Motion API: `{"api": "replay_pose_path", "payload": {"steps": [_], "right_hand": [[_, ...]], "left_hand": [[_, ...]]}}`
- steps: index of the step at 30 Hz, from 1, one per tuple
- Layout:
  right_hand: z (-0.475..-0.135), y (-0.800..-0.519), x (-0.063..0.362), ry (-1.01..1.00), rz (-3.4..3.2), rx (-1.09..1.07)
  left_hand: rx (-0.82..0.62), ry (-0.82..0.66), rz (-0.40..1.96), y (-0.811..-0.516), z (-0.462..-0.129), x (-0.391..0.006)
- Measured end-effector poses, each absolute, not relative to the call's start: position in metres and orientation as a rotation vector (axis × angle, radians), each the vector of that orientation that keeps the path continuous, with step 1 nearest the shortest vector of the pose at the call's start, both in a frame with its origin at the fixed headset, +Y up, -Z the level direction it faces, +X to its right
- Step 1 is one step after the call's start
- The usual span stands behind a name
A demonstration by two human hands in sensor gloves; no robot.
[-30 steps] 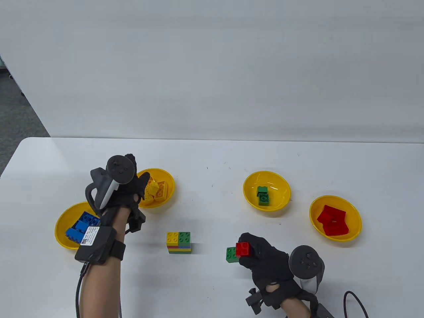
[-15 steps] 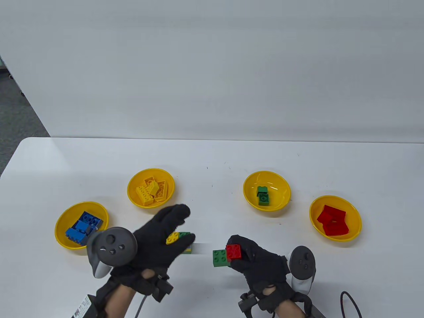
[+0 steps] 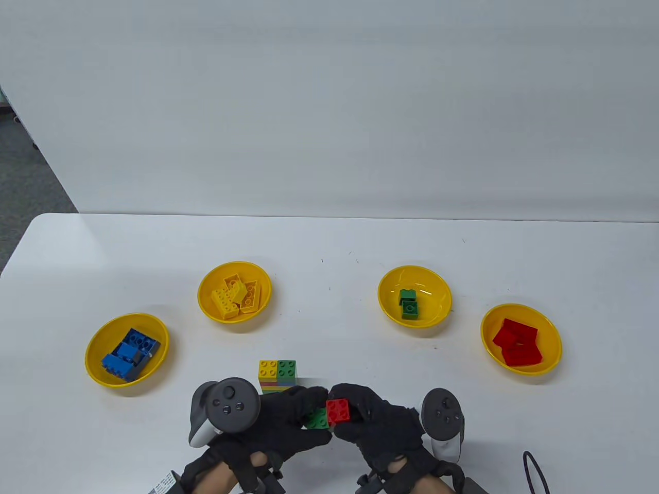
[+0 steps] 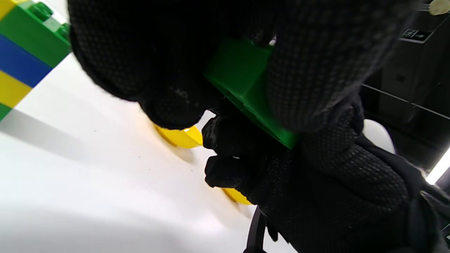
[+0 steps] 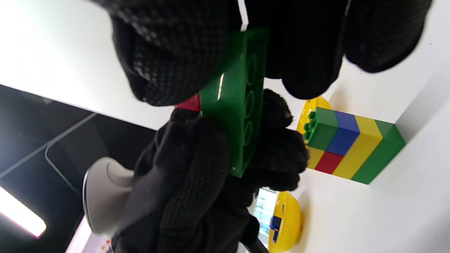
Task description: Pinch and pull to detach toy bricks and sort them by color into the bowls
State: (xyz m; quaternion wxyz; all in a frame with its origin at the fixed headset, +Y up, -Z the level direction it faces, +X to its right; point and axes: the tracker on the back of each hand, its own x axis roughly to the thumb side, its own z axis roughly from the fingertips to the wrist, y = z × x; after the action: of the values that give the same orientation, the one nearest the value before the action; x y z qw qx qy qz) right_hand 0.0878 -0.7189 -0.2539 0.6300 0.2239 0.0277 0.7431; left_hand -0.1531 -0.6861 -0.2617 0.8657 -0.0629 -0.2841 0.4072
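Near the table's front edge both hands meet on a small joined piece: a red brick (image 3: 339, 410) sitting on one end of a longer green brick (image 3: 315, 420). My left hand (image 3: 305, 416) pinches the green brick (image 4: 242, 80) from the left. My right hand (image 3: 352, 415) grips the red brick, of which only a sliver (image 5: 190, 104) shows beside the green underside (image 5: 239, 102) in the right wrist view. Just behind the hands stands a multicoloured brick stack (image 3: 278, 375), untouched.
Four yellow bowls lie in an arc: one with blue bricks (image 3: 95, 360) at the left, one with yellow bricks (image 3: 206, 293), one with green bricks (image 3: 437, 288), and one with red bricks (image 3: 551, 329) at the right. A black cable (image 3: 533, 465) curls at the bottom right.
My left hand came back from the bowl of yellow bricks, passed over the stack and now pinches the green brick. My right hand carried the red-green piece leftward to meet it.
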Motion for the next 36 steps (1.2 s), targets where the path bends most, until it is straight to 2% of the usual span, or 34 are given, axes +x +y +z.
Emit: {"api": "replay_pose_path", "payload": {"steps": [4,8,10,12,15,17,20,24,26,29,31,34,36], "right_hand": [[-0.247,-0.713,0.085,-0.084,1.858,0.528],[-0.241,-0.707,0.084,-0.190,1.867,0.503],[-0.245,-0.709,0.088,-0.145,1.815,0.454],[-0.252,-0.713,0.093,-0.030,1.788,0.451],[-0.260,-0.708,0.104,-0.038,1.709,0.413],[-0.271,-0.692,0.121,-0.116,1.707,0.447],[-0.291,-0.664,0.169,-0.348,1.882,0.386],[-0.327,-0.644,0.235,-0.392,2.196,0.174],[-0.346,-0.648,0.269,-0.376,2.413,-0.007],[-0.366,-0.673,0.312,-0.202,2.825,-0.312],[-0.370,-0.691,0.330,-0.142,2.915,-0.435],[-0.369,-0.709,0.345,-0.104,2.857,-0.517],[-0.365,-0.708,0.349,-0.231,2.778,-0.491]], "left_hand": [[-0.142,-0.595,0.831,-0.689,-0.260,-0.148],[-0.173,-0.679,0.877,-0.691,-0.260,-0.142],[-0.115,-0.719,0.799,-0.689,-0.258,-0.139],[-0.171,-0.699,0.839,-0.691,-0.258,-0.138],[-0.128,-0.670,0.839,-0.692,-0.258,-0.143],[-0.105,-0.649,0.875,-0.690,-0.258,-0.149],[-0.070,-0.606,0.917,-0.685,-0.258,-0.161],[-0.040,-0.578,0.961,-0.681,-0.258,-0.172],[-0.034,-0.570,0.966,-0.680,-0.259,-0.174],[-0.037,-0.563,0.976,-0.680,-0.259,-0.176],[-0.040,-0.563,0.974,-0.679,-0.259,-0.176],[-0.042,-0.566,0.966,-0.680,-0.260,-0.177],[-0.042,-0.563,0.969,-0.679,-0.260,-0.177]]}}
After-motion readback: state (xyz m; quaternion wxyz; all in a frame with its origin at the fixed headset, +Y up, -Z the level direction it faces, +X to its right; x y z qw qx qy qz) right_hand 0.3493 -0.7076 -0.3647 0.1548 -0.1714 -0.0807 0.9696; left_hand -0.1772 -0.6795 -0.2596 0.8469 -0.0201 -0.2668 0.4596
